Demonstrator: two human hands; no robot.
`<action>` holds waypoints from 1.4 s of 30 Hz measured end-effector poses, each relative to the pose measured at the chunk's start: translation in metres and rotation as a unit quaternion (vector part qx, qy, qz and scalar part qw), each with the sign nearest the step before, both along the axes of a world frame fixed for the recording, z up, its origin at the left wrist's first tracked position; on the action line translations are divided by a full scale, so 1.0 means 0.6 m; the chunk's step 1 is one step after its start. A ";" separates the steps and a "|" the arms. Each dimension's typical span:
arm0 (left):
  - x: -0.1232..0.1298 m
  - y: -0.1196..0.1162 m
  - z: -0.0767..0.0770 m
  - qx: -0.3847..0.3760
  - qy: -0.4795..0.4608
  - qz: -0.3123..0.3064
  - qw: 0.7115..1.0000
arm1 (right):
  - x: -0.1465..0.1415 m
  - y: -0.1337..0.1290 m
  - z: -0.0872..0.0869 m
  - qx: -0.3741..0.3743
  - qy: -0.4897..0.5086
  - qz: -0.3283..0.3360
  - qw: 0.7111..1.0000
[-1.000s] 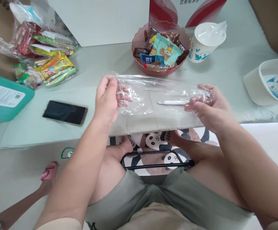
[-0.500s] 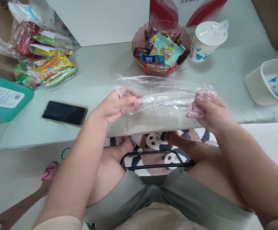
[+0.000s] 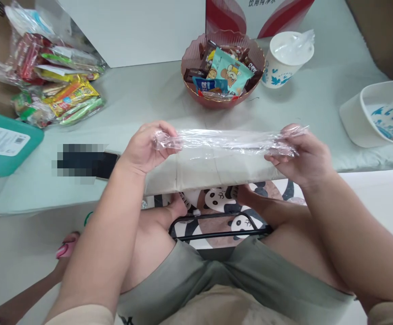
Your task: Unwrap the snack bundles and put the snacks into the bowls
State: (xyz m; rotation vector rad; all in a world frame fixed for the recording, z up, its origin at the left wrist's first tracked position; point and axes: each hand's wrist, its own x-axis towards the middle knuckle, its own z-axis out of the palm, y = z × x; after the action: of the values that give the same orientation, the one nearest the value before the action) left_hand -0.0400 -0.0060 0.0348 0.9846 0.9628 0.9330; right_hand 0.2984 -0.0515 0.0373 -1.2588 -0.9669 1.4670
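Observation:
A clear plastic bag (image 3: 220, 141) is drawn out into a long narrow strip above the table's near edge. My left hand (image 3: 151, 146) is closed on its left end, thumb and fingers pinching the film. At the opposite end my right hand (image 3: 303, 151) grips the crumpled plastic. Nothing shows inside the bag. Beyond it stands a pinkish fluted bowl (image 3: 203, 97) with a gold rim, filled with wrapped snacks (image 3: 232, 72). A phone (image 3: 105, 163) lies to the left of my left hand, partly covered by blurred blocks.
Bagged snacks (image 3: 71, 97) and a teal container (image 3: 10, 149) sit at left. A paper cup (image 3: 279, 67) holding clear plastic stands beside the bowl; a white tub (image 3: 355, 119) is at right. White boxes (image 3: 142, 31) stand behind. Another person's foot (image 3: 68, 246) shows at lower left.
My left hand has closed its fingers around the bag's left end. The bag has gone from a wider, loose sheet to a narrower, tauter strip. My right hand keeps hold of its end.

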 end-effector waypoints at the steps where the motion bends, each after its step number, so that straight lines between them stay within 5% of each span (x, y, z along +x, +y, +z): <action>1: 0.000 0.003 -0.002 0.003 0.013 -0.004 1.000 | 0.002 0.001 0.001 0.007 -0.006 0.002 1.000; 8: 0.014 0.008 -0.023 0.051 0.254 0.000 0.966 | 0.007 -0.001 -0.010 -0.061 -0.213 0.013 0.975; 13: 0.016 0.015 -0.035 0.039 0.137 0.072 0.987 | 0.012 -0.004 -0.022 -0.091 -0.237 0.132 0.958; 17: 0.012 0.020 -0.035 -0.002 0.096 0.095 0.991 | 0.018 -0.001 -0.029 -0.068 -0.312 0.152 0.936; 24: 0.008 0.003 -0.005 -0.069 0.165 0.004 0.984 | 0.007 -0.005 -0.025 -0.062 -0.145 0.104 0.982; 29: -0.011 -0.003 0.006 -0.040 0.089 0.014 0.995 | 0.002 -0.004 -0.020 0.018 -0.052 0.042 0.998; 35: -0.009 0.000 -0.003 0.017 0.091 0.034 0.995 | 0.001 -0.005 -0.023 0.036 -0.094 0.037 0.994; 39: -0.005 0.008 -0.018 0.046 0.106 0.095 0.989 | -0.005 -0.013 -0.018 -0.021 -0.185 0.102 0.977; 42: -0.009 0.018 -0.036 0.108 0.091 0.136 0.981 | -0.019 -0.021 -0.013 -0.077 -0.175 0.239 0.952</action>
State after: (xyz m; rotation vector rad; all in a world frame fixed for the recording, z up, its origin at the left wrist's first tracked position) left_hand -0.0453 0.0049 0.0134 1.1546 1.1898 1.2113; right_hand 0.2867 -0.0639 0.0298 -1.5004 -1.4985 1.7453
